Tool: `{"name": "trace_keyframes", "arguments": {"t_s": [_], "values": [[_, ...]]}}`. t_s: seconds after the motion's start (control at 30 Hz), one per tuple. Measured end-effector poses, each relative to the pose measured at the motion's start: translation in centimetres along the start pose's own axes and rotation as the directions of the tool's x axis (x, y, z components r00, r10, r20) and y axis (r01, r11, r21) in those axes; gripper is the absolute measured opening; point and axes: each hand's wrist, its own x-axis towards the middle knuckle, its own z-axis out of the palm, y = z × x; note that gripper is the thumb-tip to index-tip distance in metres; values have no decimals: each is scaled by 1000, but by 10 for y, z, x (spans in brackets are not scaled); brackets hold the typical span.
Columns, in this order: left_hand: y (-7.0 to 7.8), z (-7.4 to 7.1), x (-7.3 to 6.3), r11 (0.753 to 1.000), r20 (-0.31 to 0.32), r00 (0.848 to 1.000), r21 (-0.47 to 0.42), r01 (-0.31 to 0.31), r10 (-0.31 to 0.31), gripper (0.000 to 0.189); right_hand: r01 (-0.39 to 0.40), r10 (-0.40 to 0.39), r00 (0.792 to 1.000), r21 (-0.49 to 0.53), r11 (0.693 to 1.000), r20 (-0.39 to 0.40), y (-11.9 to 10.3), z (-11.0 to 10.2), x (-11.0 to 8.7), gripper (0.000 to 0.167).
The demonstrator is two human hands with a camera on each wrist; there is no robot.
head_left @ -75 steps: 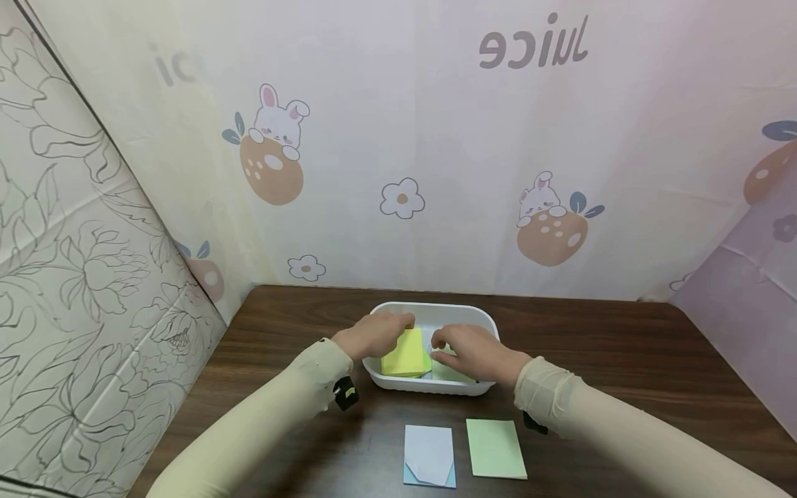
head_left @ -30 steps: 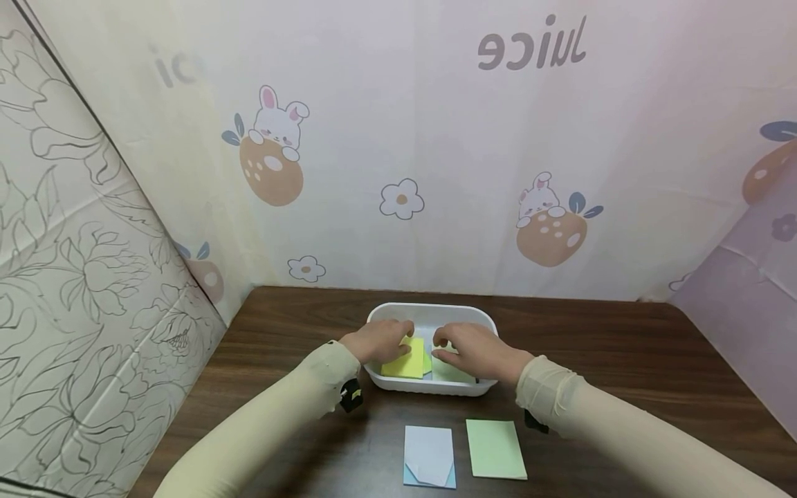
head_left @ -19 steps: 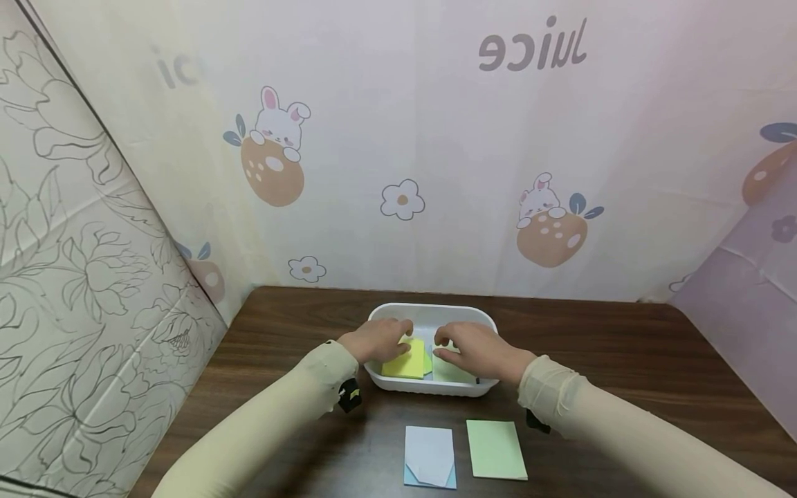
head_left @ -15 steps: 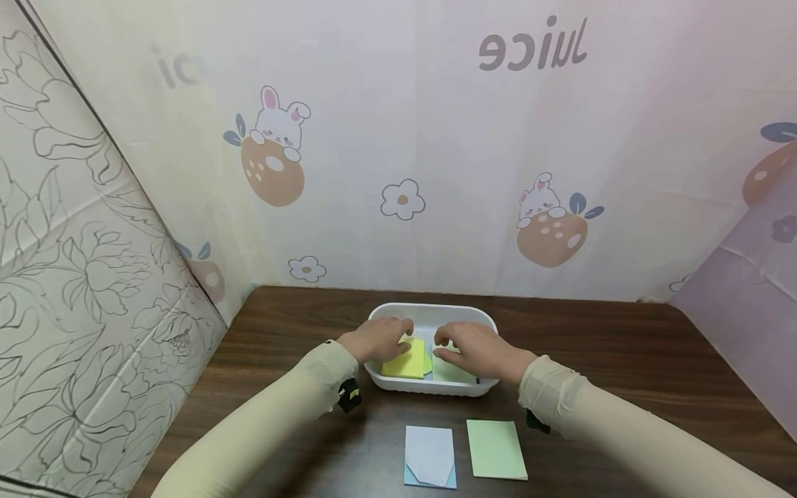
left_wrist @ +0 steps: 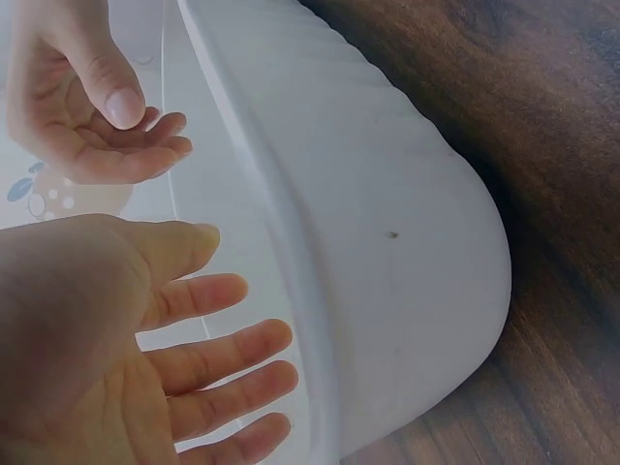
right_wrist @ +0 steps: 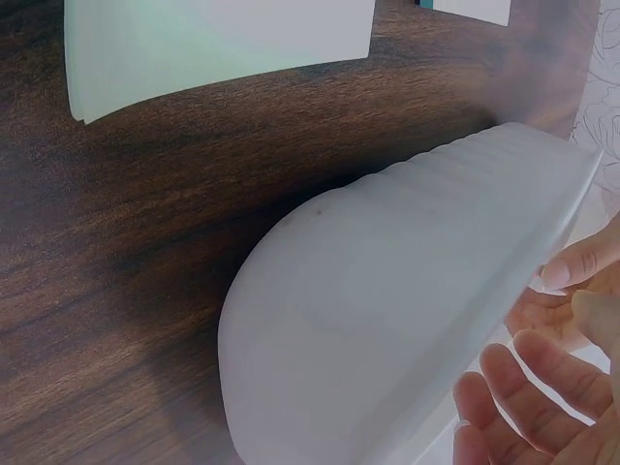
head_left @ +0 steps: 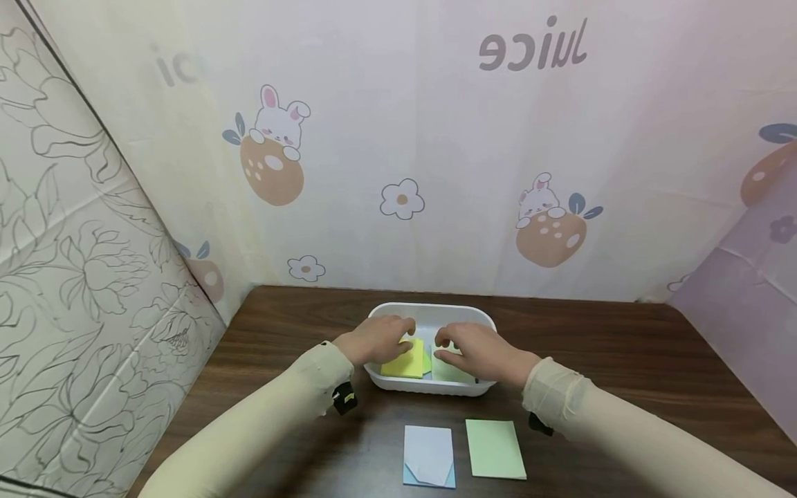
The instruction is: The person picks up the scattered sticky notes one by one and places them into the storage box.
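In the head view, a white plastic tub [head_left: 429, 388] stands on the brown table, with a yellow pad of paper notes [head_left: 403, 362] at its left and a pale green pad [head_left: 450, 373] at its right. My left hand [head_left: 378, 339] hovers over the yellow pad, partly covering it. Over the pale green pad is my right hand [head_left: 481, 348], fingers loosely bent. Both wrist views show spread fingers with nothing between them, my left hand [left_wrist: 165, 358] and my right hand [right_wrist: 542, 397] each beside the tub's rim.
In front of the tub lie a white-and-light-blue pad [head_left: 429, 454] with folded lower corners and another pale green pad [head_left: 495, 448]. A patterned curtain [head_left: 461, 138] hangs behind the wooden table [head_left: 610, 353], and a floral sheet [head_left: 93, 277] stands at the left.
The yellow pad, raised at its back edge under my left hand earliest on, lies lower in the tub now. My left hand has come off it; the right hand has hardly moved.
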Motion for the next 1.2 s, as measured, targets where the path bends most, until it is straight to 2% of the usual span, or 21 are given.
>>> {"name": "trace_keyframes", "arguments": {"t_s": [0.17, 0.3, 0.6, 0.93, 1.07, 1.2], "values": [[2, -1, -6, 1000, -10, 1000, 8, 0, 0, 27, -12, 12, 1000, 11, 1000, 3, -3, -1, -3, 24], [4, -3, -12, 1000, -25, 1000, 3, -7, 7, 28, 18, -18, 1000, 6, 1000, -11, -6, -4, -8, 23], [13, -5, -23, 995, -80, 993, 47, -86, 90, 27, 45, -45, 999, -4, 999, -7, -14, -8, -20, 22], [28, -9, -37, 978, -135, 972, 116, -175, 190, 23, 117, -118, 993, -32, 993, -24, -19, -9, -32, 21], [34, -10, -41, 972, -147, 965, 117, -202, 218, 23, 134, -134, 990, -26, 991, -31, -19, -10, -38, 20], [41, -10, -43, 970, -137, 964, 116, -214, 229, 24, 136, -137, 990, -20, 990, -32, -20, -11, -43, 19]]}}
